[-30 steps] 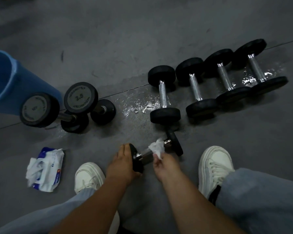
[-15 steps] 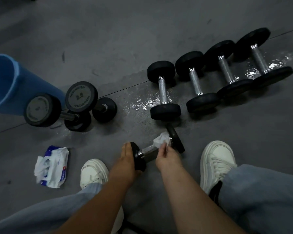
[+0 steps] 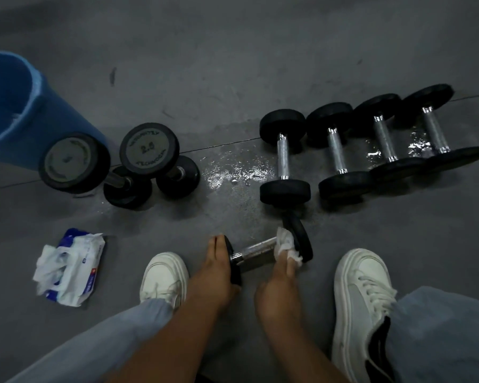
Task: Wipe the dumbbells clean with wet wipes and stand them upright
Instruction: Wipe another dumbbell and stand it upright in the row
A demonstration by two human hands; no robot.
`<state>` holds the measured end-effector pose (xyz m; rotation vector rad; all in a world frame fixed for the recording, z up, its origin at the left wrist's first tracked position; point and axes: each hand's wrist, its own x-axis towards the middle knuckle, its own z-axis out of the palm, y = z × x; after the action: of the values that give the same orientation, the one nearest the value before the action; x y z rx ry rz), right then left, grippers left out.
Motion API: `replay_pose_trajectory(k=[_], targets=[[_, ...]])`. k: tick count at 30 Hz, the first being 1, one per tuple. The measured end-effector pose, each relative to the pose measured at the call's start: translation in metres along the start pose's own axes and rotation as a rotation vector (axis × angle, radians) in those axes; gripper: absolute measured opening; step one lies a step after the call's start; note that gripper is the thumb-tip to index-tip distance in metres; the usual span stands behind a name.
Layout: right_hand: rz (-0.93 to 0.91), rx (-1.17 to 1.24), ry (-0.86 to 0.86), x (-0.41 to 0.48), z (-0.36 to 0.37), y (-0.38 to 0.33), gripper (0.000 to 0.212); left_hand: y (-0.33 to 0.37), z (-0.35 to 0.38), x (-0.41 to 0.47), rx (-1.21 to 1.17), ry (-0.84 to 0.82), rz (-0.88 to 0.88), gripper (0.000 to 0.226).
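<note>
Starting at the left, a blue bin (image 3: 25, 111) lies at the edge of the view, and just beside it two upright dumbbells (image 3: 75, 161) stand on their ends on the floor (image 3: 260, 51), so that part of the job looks done for this pair. Nearer the person, an opened pack of wipes (image 3: 69, 268) lies beside the left shoe.

Between the two shoes, the left hand (image 3: 213, 277) holds the near-left plate of a small dumbbell (image 3: 256, 251). Its fingers (image 3: 216, 244) lie over the outer face of the plate, steadying it low to the floor with the bar tilted up to the right. The right hand (image 3: 277, 288) pinches a crumpled wipe (image 3: 285, 243) round the bar.

Over the last second the wipe has slid up the bar from nearer its middle. It is now pressed against the inner face of the right plate, where bar and plate meet. That suggests the bar is nearly covered. The plates, or at least that corner, probably come next, before this dumbbell can be stood up.

Behind, a wet patch (image 3: 233, 172) shines on the floor. To the right, four dumbbells (image 3: 284, 158) lie on their sides in a row, close together. They appear to be waiting their turn, so the task seems well short of halfway.
</note>
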<state>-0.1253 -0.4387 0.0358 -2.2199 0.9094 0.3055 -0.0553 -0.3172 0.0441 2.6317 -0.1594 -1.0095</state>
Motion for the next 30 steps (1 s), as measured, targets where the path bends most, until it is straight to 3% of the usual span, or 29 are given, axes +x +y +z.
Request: replay_pose_trajectory(k=[4, 6, 9, 11, 15, 17, 18, 21, 26, 30], targets=[[0.1, 0.259, 0.134, 0.017, 0.0, -0.007, 0.056, 0.001, -0.004, 0.003, -0.004, -0.001, 0.002, 0.122], [0.339, 0.568, 0.159, 0.032, -0.001, -0.012, 0.036, 0.003, -0.005, 0.003, 0.006, -0.004, 0.003, 0.121], [0.801, 1.262, -0.024, 0.06, -0.012, -0.021, 0.008, 0.002, -0.006, 0.003, 0.016, -0.007, 0.001, 0.123], [0.93, 1.458, -0.051, 0.069, -0.016, -0.023, 0.014, 0.001, -0.005, 0.005, 0.017, -0.024, -0.002, 0.125], [0.928, 1.413, 0.115, 0.049, -0.009, -0.017, 0.018, 0.0, -0.005, 0.005, 0.022, -0.027, -0.003, 0.125], [0.997, 1.604, 0.037, 0.049, -0.01, -0.023, 0.011, 0.001, -0.005, 0.005, 0.021, -0.015, 0.0, 0.125], [1.022, 1.689, -0.017, 0.056, -0.014, -0.026, 0.018, 0.001, -0.005, 0.004, 0.02, -0.014, 0.001, 0.125], [1.037, 1.641, 0.052, 0.064, -0.019, -0.024, 0.013, 0.001, -0.006, 0.005, 0.014, -0.03, -0.009, 0.125], [1.046, 1.614, -0.067, 0.064, -0.016, -0.016, 0.013, 0.001, -0.005, 0.004, 0.016, -0.028, -0.016, 0.125], [1.005, 1.593, -0.032, 0.062, -0.019, -0.021, 0.031, -0.001, -0.005, 0.008, -0.001, -0.046, -0.031, 0.128]])
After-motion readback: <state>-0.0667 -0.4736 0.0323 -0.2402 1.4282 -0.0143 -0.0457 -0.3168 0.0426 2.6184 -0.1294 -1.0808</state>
